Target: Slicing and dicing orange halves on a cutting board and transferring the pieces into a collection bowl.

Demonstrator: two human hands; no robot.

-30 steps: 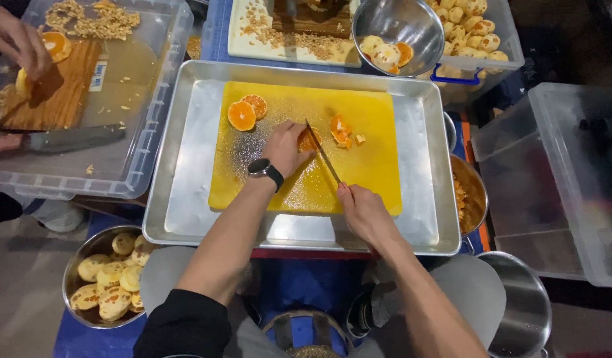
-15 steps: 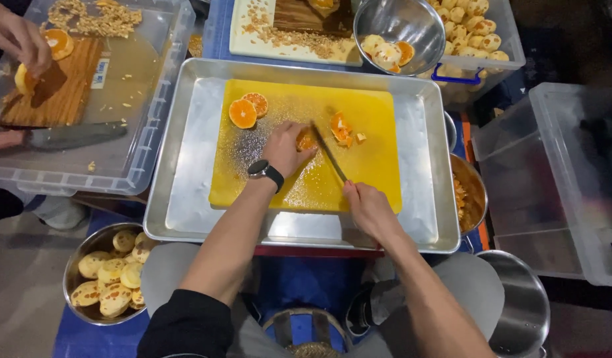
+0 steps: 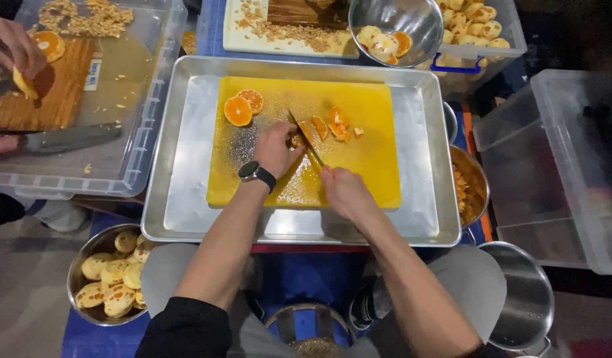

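A yellow cutting board (image 3: 359,159) lies in a metal tray (image 3: 186,199). My left hand (image 3: 276,147), with a black watch on the wrist, presses an orange piece (image 3: 297,140) down on the board. In my right hand (image 3: 344,192) is a knife (image 3: 306,138), its blade slanting up and left across that piece. Two orange halves (image 3: 244,107) rest cut side up at the board's upper left. Several cut orange wedges (image 3: 334,124) lie just right of the blade.
Another person's hands (image 3: 14,50) work at a wooden board with a big knife (image 3: 70,138) inside a clear bin on the left. A steel bowl of peeled fruit (image 3: 111,282) sits lower left. More bowls (image 3: 395,26) and clear bins (image 3: 571,166) stand behind and right.
The knife blade has moved up and left across the piece under my left hand. The view has drifted a little. The other person's hands have shifted at the wooden board.
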